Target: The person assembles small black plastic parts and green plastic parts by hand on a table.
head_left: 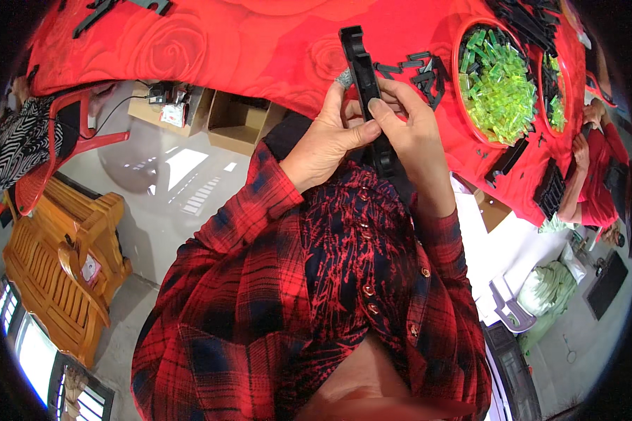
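Between my two hands is a long black plastic part [362, 70], shaped like a narrow channel with a hooked far end. It stands away from me, its near end reaching down toward my shirt. My left hand [333, 133] grips it from the left, thumb laid across its middle. On the other side, my right hand [407, 126] closes round it with the thumb pressing near the same spot. A small grey, textured patch shows by my left fingertips; what it is I cannot tell. Small black pieces [425, 81] lie on the red cloth just beyond my right hand.
A red-rimmed basin [462, 105] of green-yellow translucent pieces sits at the right on the red tablecloth [260, 52]. Black parts [534, 28] are heaped behind it. Another person's arm [576, 179] rests at the right edge. Cardboard boxes [235, 133] and a red chair [38, 179] stand left.
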`<state>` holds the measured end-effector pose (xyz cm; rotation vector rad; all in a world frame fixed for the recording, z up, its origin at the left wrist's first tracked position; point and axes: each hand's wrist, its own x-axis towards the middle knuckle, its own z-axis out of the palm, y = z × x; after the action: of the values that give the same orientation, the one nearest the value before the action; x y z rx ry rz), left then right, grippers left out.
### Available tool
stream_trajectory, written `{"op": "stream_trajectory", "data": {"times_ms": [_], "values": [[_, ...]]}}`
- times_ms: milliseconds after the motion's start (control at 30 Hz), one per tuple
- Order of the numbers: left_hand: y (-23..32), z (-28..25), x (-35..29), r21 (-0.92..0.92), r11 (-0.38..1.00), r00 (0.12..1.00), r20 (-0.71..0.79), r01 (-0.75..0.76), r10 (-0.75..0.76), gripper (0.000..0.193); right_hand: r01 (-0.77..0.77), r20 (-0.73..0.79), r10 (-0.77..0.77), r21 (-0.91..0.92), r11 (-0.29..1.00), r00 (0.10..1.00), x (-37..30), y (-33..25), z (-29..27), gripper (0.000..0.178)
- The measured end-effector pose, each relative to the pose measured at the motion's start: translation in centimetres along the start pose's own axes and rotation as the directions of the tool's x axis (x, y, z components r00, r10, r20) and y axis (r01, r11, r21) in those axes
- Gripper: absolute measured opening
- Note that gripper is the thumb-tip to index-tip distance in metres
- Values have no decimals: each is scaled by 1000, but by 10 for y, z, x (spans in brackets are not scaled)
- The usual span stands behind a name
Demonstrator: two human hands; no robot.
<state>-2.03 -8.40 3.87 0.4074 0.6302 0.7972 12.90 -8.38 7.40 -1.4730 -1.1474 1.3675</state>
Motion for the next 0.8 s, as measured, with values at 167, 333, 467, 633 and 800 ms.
{"op": "stream_trajectory", "data": {"times_ms": [167, 333, 467, 633, 800], "values": [[-4, -3, -1, 8, 1000, 1000, 12, -11, 11, 86, -121, 57, 116, 95, 988, 992, 1, -10, 2, 23], [-4, 2, -3, 70, 996, 998, 43, -55, 52, 85, -163, 4, 164, 140, 977, 986, 1, -2, 6, 20], [-4, -1, -3, 80, 995, 996, 73, -67, 61, 86, -173, 18, 172, 177, 969, 985, -1, -5, 9, 20], [-5, 0, -2, 111, 993, 998, 58, -44, 38, 86, -164, 33, 161, 167, 972, 986, -4, -8, 9, 20], [-6, -3, -1, 129, 990, 996, 69, -56, 47, 87, -109, 57, 104, 100, 989, 993, -4, -5, 6, 21]]}}
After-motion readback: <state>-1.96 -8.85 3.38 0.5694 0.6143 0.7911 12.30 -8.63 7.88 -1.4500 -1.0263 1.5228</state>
